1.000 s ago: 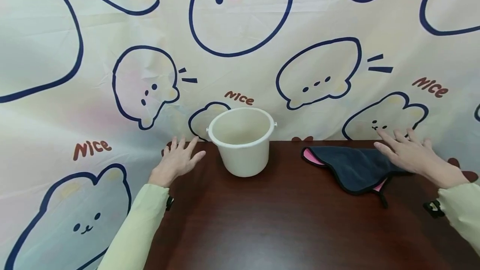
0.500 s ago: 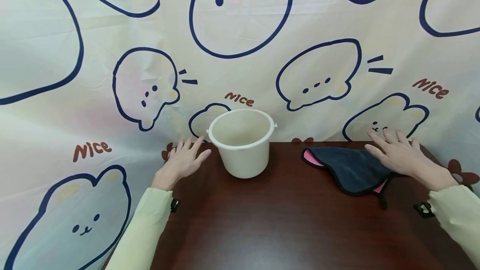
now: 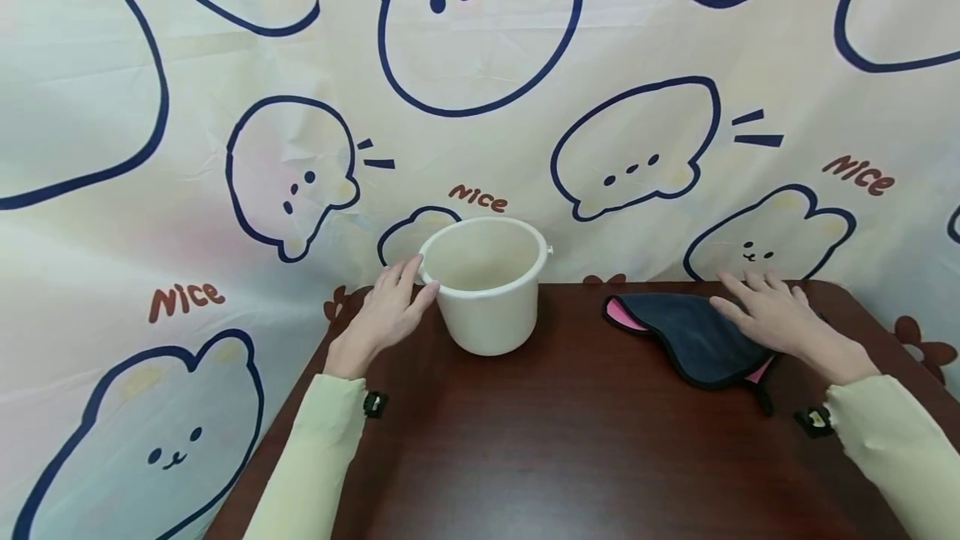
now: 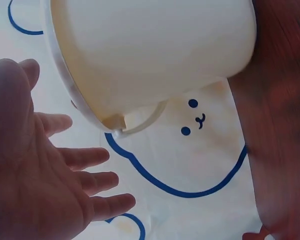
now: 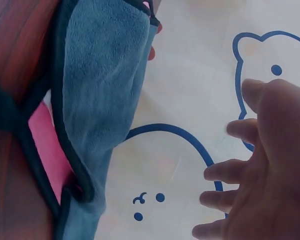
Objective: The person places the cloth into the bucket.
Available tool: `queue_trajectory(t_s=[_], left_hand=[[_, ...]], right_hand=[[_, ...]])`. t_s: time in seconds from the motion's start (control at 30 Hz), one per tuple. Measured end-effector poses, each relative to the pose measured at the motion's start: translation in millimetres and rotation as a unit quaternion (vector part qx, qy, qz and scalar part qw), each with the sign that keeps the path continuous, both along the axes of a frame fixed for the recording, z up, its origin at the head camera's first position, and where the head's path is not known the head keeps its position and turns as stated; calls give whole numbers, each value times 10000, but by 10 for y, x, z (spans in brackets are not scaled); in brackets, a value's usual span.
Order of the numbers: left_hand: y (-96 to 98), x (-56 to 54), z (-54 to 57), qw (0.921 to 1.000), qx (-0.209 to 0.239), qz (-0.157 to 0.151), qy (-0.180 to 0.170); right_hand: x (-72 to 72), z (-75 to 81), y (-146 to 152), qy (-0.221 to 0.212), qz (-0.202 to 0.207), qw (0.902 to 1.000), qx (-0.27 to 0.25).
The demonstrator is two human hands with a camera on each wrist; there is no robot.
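A white plastic bucket (image 3: 487, 315) stands upright near the back of the dark wooden table, and its thin handle (image 4: 145, 120) shows in the left wrist view. My left hand (image 3: 382, 312) is at the bucket's left rim, fingers spread and fairly straight, overlapping the rim in the head view. To the right lies a folded dark blue cloth (image 3: 690, 340) with black edging, a pink underside and a small black loop. Over its right end hovers my right hand (image 3: 780, 319), fingers extended and holding nothing. In the right wrist view the cloth (image 5: 105, 70) sits apart from the fingers.
A pale curtain (image 3: 465, 40) printed with blue cartoon outlines and the word "Nice" hangs right behind the table (image 3: 510, 440) and along its sides. Each wrist carries a small black camera strap below its light green sleeve (image 3: 315, 457).
My left hand has moved right, from beside the bucket to its rim. My right hand has drifted left over the cloth. Bucket and cloth have stayed in place.
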State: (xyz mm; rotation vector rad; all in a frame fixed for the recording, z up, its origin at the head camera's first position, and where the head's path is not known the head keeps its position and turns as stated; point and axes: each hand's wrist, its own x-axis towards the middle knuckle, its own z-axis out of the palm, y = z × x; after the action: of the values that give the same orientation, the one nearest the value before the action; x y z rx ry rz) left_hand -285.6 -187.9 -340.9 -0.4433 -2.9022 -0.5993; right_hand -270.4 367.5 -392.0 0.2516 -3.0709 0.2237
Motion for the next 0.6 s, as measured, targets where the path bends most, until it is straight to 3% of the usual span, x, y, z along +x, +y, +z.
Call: queue_trajectory(t_s=[0.13,0.27,0.6], left_hand=[[66,-15,-13,9987,435,12,-261],[160,-50,-11,9937,974,9,-546],[312,-48,-63,9770,2058,275,-489]], right_hand=[[-32,-68,-44,-25,71,9999,85],[-66,-142,-88,-222,170,9994,-196],[-126,-321,-210,-258,366,9942,-981]])
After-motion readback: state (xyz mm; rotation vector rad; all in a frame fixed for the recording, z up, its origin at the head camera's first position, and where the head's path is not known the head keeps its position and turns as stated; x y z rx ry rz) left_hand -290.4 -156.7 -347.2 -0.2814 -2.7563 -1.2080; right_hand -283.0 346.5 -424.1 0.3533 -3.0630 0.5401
